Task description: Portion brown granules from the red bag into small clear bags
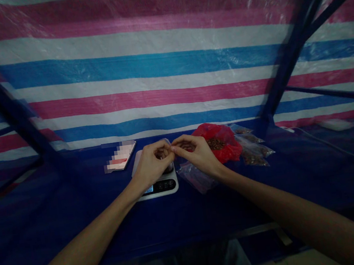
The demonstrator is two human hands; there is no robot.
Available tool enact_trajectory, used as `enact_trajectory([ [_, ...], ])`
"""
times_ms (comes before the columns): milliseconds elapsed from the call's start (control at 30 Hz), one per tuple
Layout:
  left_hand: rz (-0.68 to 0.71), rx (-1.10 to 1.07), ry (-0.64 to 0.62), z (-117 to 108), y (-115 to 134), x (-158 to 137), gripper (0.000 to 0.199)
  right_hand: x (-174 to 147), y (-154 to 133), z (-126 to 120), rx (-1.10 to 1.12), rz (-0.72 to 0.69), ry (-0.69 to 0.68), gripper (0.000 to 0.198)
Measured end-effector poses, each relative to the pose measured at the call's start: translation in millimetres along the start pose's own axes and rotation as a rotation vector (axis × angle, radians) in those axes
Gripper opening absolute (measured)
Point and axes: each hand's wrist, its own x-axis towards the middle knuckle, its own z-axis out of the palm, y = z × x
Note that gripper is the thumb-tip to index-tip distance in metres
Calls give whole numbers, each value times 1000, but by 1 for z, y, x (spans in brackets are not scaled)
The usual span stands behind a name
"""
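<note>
Over a white digital scale [173, 190] with a lit display, both my hands meet at the fingertips. My left hand [152, 159] is closed in a pinch, and my right hand [197, 151] pinches against it from the other side. Between them shows a bit of a clear plastic bag [167, 140], mostly hidden by the fingers. Flat clear zip bags [198, 179] lie below my right hand. Just beyond that hand sits an open red plastic bag [226, 156] holding small brown pieces [216, 143], too small to name.
Several filled clear bags [254, 157] lie right of the red bag. A phone-like flat object [124, 154], partly blurred out, lies left of the scale on the blue table [189, 222]. Dark frame posts [301, 38] stand at both sides before a striped sheet [155, 66]. A thin cable [332, 149] runs at right.
</note>
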Motion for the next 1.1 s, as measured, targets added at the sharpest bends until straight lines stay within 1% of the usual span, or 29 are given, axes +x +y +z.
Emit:
enact_trajectory([
  [100, -9, 12, -16, 0, 0, 0, 22, 1, 1, 0, 8, 13, -3, 17],
  [200, -43, -14, -21, 1, 1, -1, 26, 1, -1, -2, -21, -5, 8, 15],
  [267, -65, -35, -34, 2, 2, -2, 25, 2, -1, -3, -31, -7, 14, 16],
  [367, -62, -33, -48, 2, 6, -3, 24, 3, -1, -4, -8, 24, 23, 16],
  [467, -71, -25, -37, 0, 8, -1, 29, 3, -3, -5, -2, 49, -17, 18],
  [533, -86, -5, -21, 0, 8, 0, 31, 1, -5, -4, -84, 17, -57, 19],
  [633, -67, 112, 12, 1, 6, 0, 30, -1, -6, -4, -352, -82, -92, 14],
  [700, -34, 225, 48, 3, 3, -2, 29, -1, -6, -5, -530, -110, -73, 12],
  [767, -17, 307, 87, 3, 0, -4, 30, 0, -6, -7, -651, -96, -7, 15],
  [867, 23, 368, 142, 1, -5, -4, 30, 1, -8, -10, -744, -86, 79, 20],
  [1000, 166, 463, 184, -3, -11, -4, 24, 0, -12, -13, -855, -198, 127, 21],
  [1100, 225, 517, 222, -3, -11, -5, 21, -1, -14, -11, -907, -255, 122, 18],
])
